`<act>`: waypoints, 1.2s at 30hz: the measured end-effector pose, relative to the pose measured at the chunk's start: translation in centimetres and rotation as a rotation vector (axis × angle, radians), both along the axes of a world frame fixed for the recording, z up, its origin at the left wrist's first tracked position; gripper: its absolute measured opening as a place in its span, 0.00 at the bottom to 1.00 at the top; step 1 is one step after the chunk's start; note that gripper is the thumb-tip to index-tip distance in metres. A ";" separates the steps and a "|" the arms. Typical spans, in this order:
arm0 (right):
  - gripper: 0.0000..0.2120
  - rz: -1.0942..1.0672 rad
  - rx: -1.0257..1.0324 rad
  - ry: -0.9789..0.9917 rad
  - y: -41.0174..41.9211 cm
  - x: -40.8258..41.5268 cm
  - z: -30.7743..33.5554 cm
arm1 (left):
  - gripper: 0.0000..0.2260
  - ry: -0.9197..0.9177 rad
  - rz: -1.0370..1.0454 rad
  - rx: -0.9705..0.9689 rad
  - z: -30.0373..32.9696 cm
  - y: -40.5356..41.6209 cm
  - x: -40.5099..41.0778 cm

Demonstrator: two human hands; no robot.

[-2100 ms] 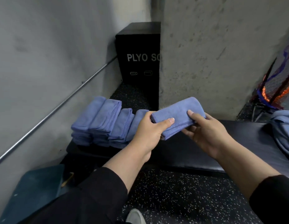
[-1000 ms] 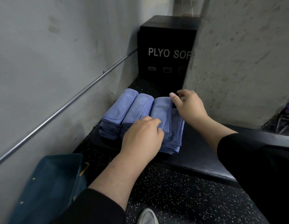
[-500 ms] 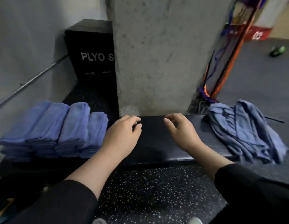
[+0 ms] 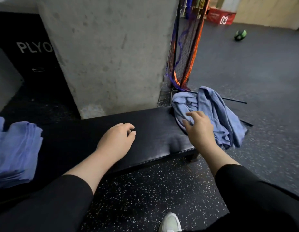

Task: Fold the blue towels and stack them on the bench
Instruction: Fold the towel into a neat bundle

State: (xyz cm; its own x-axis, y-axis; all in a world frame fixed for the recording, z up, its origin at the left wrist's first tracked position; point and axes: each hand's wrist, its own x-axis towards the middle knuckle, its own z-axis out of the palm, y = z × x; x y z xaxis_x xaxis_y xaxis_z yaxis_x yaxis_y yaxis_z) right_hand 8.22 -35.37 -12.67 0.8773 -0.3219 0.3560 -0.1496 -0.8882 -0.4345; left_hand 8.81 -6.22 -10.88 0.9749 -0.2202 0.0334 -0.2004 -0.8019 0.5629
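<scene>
A black padded bench runs across the middle of the view. At its right end lies a heap of unfolded blue towels, partly hanging over the edge. My right hand hovers over the heap's near left side, fingers spread, holding nothing. My left hand rests above the bench's middle with loosely curled fingers, empty. Folded blue towels sit stacked at the bench's left end, cut off by the frame edge.
A concrete pillar stands right behind the bench. A black plyo box sits back left. Netting with orange and purple cords leans at the pillar's right. A green ball and a red box lie far right on the floor.
The folded towel was set down with the row at the left. Both hands then let go and swung right; my right hand now reaches over the unfolded heap.
</scene>
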 end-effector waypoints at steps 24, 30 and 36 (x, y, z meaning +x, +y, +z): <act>0.11 -0.646 0.254 0.157 -12.7 1.0 -2.3 | 0.13 0.010 -0.130 -0.004 -2.3 -4.7 0.6; 0.10 -0.482 0.341 -0.028 -11.2 1.8 0.9 | 0.13 0.010 -0.128 0.001 -2.0 -4.6 0.5; 0.11 -0.172 0.483 -0.244 -6.8 1.6 7.0 | 0.12 -0.006 -0.115 -0.115 -0.7 -4.2 0.2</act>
State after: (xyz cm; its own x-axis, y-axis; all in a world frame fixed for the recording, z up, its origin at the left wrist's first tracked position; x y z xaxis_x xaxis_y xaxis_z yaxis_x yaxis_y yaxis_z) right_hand 9.85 -42.14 -5.68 0.7082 -0.6300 0.3186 -0.1188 -0.5512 -0.8259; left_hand 8.97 -10.44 -11.59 0.9432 -0.3247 0.0703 -0.2905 -0.7035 0.6486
